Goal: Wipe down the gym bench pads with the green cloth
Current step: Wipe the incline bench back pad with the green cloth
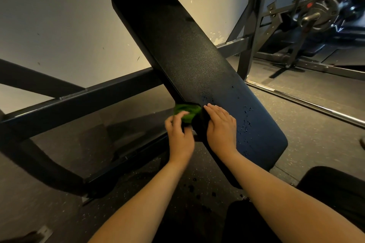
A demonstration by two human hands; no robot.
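The long black textured vinyl bench pad (pixel 189 51) slopes upward. The right hand (pixel 221 124) lies flat on it. The left hand (pixel 178 134) grips the crumpled green cloth (pixel 187 111) against its left edge. Best sweep firmly across toward the water droplets (pixel 246 120).

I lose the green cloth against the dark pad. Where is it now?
Head view, centre: the cloth sits at the left edge of the pad near its lower end, held by the left hand, just left of the right hand.
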